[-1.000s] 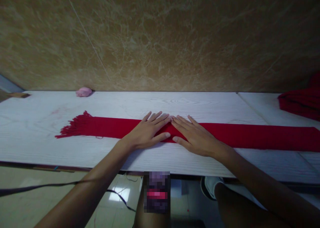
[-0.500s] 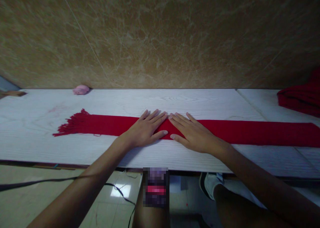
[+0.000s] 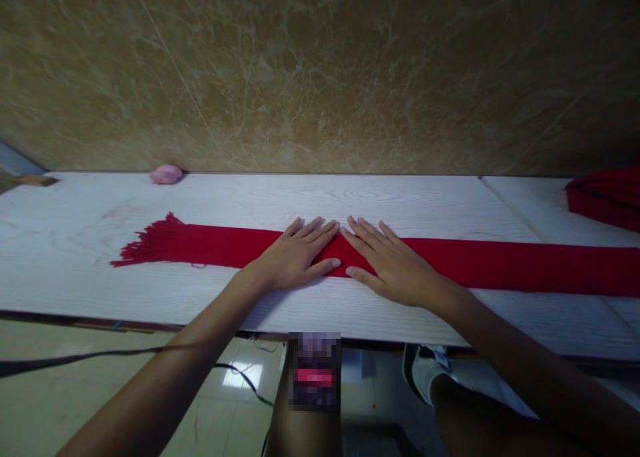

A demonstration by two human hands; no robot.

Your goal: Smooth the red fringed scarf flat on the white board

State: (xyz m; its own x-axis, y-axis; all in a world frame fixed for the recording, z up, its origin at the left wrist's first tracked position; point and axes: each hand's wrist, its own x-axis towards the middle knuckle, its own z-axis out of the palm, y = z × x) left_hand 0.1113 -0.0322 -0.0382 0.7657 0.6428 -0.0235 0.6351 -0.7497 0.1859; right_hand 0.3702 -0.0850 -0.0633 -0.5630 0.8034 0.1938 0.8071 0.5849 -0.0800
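A long red scarf (image 3: 515,265) lies flat in a narrow strip along the white wood-grain table (image 3: 280,200), with its fringed end to the left. Its other end runs out of view at the right edge. My left hand (image 3: 296,257) rests palm down across the scarf's middle, fingers spread. Just to its right, my right hand (image 3: 393,263) also lies flat on the scarf, its fingers angled up and left. The fingertips of both hands nearly meet, and red fabric shows between the thumbs and fingers.
A pink pig-shaped object (image 3: 167,174) sits against the marbled wall (image 3: 320,77). Folded red fabric (image 3: 605,197) lies at the far right, and a wooden piece (image 3: 36,180) at the far left. Below the table's front edge are a dark cable (image 3: 75,362) and a shoe (image 3: 423,373).
My right hand's fingers have shifted slightly up along the scarf. My left hand stays nearly in place. The whole view has moved a little.
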